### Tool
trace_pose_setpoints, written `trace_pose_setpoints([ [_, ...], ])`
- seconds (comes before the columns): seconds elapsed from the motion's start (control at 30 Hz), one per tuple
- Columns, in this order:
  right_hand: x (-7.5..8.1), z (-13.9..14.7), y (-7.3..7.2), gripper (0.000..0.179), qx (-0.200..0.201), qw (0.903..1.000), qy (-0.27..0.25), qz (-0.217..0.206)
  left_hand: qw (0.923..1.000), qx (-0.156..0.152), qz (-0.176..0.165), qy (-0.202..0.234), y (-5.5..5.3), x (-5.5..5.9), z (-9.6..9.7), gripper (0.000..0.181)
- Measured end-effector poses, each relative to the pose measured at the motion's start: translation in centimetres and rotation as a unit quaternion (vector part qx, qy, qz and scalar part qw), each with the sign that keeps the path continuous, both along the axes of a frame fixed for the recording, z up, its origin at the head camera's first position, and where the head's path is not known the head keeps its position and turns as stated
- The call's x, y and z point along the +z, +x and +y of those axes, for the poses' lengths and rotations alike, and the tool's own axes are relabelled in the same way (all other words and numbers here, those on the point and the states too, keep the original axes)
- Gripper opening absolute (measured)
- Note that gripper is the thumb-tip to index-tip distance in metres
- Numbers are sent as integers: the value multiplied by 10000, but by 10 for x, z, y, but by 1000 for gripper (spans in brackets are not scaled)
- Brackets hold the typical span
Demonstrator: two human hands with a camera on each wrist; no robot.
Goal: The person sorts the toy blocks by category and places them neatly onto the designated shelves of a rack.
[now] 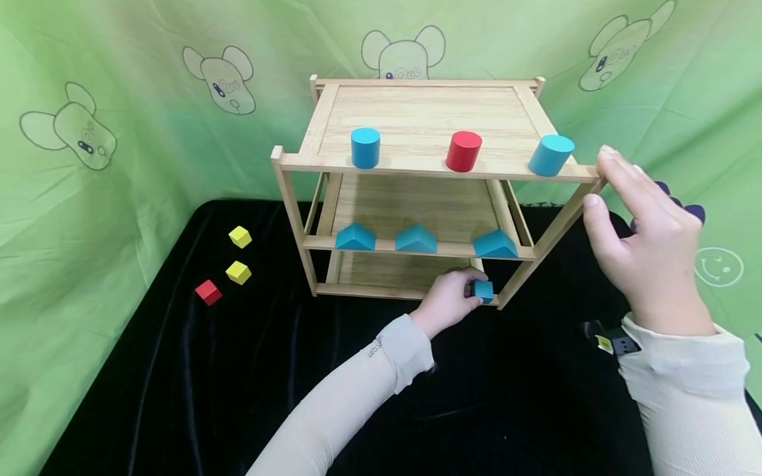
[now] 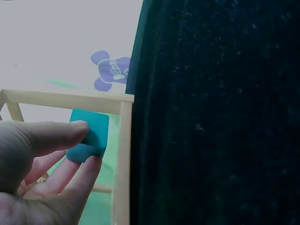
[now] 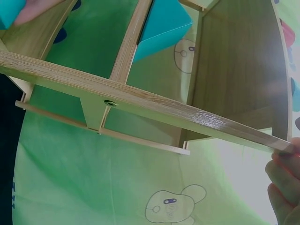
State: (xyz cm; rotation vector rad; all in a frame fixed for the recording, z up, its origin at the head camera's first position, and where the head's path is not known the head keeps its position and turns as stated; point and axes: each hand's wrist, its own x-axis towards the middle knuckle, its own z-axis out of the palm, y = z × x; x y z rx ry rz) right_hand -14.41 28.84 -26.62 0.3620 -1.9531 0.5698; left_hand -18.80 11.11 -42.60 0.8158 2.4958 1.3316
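Note:
My left hand (image 1: 448, 301) pinches a blue cube (image 1: 483, 291) between thumb and fingers at the right end of the bottom tier of a wooden shelf (image 1: 428, 166). In the left wrist view the cube (image 2: 91, 133) shows beside the shelf's corner post. With thumb and fingertips, my right hand (image 1: 655, 244) grips the shelf's upper right front corner; in the right wrist view its fingers (image 3: 283, 176) meet the end of the post. Three blue triangular blocks (image 1: 416, 238) line the middle tier's front edge. Along the top stand a red cylinder (image 1: 463, 151) and two blue cylinders (image 1: 365, 148).
On the black cloth (image 1: 250, 377) to the left lie two yellow cubes (image 1: 239, 272) and a red cube (image 1: 208, 292). A green curtain (image 1: 137, 39) with mouse drawings hangs behind and around the shelf. The slim shelf posts stand close to both hands.

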Motion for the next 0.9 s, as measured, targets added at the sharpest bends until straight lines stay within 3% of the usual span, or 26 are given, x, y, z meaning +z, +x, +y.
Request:
trace_pose_setpoints([
  [0.3, -1, -1, 0, 42, -13, 10000, -14, -4, 9998, 95, -194, 19, -2, -8, 3, 37],
  [0.9, 0, -1, 0, 42, -27, 10000, -46, -29, 9998, 62, 144, -103, -3, -11, 5, 37],
])
